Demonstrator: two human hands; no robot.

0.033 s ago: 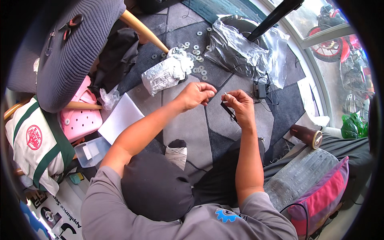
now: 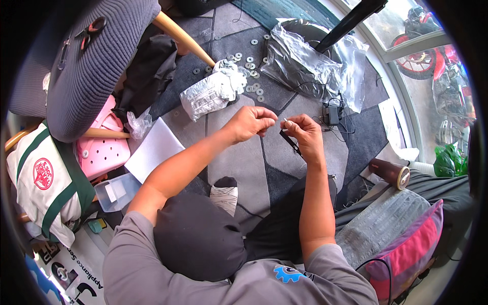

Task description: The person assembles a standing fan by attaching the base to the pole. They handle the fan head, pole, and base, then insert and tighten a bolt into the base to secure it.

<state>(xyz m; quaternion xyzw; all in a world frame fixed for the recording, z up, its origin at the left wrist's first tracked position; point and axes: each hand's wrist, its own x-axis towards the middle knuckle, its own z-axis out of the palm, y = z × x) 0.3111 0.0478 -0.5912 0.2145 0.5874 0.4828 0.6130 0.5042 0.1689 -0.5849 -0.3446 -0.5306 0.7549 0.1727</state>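
Centre frame, the right hand pinches a slim black strip, probably near 1 end for fine control. Just left, the left hand is drawn to a pinch; I cannot tell whether it holds anything. Washers lie scattered on the rug, upper centre.

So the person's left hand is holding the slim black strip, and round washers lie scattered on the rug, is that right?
Not quite: the head view shows the slim black strip in the right hand. The round washers do lie scattered on the rug.
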